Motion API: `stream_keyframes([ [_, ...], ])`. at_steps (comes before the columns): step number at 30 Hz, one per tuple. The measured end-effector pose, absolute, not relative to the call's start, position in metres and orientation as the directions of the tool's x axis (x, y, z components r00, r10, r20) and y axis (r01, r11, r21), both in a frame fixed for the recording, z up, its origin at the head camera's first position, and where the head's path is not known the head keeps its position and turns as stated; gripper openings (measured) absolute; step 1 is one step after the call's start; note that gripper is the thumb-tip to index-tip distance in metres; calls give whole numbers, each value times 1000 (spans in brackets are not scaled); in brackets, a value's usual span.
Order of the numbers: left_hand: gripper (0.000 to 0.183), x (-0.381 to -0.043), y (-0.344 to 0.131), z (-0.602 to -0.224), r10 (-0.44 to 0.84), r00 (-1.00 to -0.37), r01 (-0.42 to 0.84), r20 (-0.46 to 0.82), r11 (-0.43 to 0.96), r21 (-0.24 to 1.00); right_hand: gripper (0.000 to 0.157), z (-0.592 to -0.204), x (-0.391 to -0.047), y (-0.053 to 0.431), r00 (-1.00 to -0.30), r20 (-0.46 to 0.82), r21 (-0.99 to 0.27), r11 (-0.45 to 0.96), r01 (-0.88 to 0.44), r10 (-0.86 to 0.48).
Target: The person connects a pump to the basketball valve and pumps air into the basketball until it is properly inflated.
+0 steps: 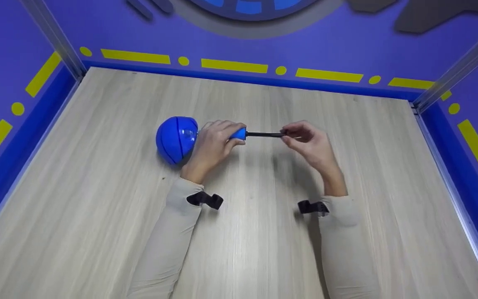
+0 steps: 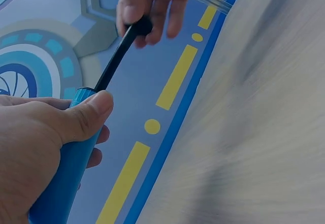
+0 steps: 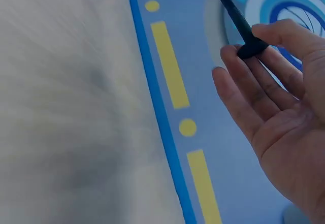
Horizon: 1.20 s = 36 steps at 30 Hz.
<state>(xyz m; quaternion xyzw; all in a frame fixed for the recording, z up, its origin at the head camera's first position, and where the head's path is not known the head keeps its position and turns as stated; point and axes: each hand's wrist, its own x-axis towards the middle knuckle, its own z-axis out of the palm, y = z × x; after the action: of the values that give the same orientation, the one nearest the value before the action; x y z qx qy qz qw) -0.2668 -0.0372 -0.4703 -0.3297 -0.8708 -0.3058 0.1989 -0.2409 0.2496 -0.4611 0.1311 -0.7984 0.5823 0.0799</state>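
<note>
A blue ball (image 1: 171, 140) with dark seam lines lies on the table; its outline is uneven rather than fully round. Beside it my left hand (image 1: 212, 147) grips the blue barrel (image 2: 63, 178) of a hand pump, thumb along its upper end. That hand hides where the pump meets the ball. From the barrel a black rod (image 1: 264, 134) extends to the right, drawn well out. At its far end my right hand (image 1: 311, 145) pinches the round black handle (image 3: 252, 48) between thumb and fingers. The pump lies roughly level, pointing away from the ball.
Under both arms spreads a light wood-grain table (image 1: 247, 249). Blue panels with yellow dashes (image 1: 235, 65) border its back and sides, with metal posts (image 1: 450, 70) at the back corners. Black straps with camera mounts (image 1: 206, 199) sit on both wrists.
</note>
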Motion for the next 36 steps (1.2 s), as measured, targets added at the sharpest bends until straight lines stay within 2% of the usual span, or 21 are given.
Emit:
stream_keyframes([
  [5, 40, -267, -36, -470, 467, -700, 701, 540, 595, 393, 26, -459, -239, 270, -964, 243, -929, 260, -264, -112],
  [10, 40, -266, -34, -471, 450, -699, 693, 556, 616, 374, 28, -459, -240, 270, -964, 240, -939, 225, -261, -118],
  [16, 41, -262, -25, -472, 445, -689, 699, 573, 618, 360, 27, -461, -241, 253, -965, 239, -951, 176, -254, -105],
  [27, 41, -258, -13, -470, 483, -678, 715, 553, 607, 346, 25, -466, -238, 206, -947, 294, -928, 199, -315, -129],
  [36, 41, -260, -23, -471, 469, -676, 725, 568, 558, 403, 26, -470, -239, 203, -928, 333, -908, 207, -364, -168],
])
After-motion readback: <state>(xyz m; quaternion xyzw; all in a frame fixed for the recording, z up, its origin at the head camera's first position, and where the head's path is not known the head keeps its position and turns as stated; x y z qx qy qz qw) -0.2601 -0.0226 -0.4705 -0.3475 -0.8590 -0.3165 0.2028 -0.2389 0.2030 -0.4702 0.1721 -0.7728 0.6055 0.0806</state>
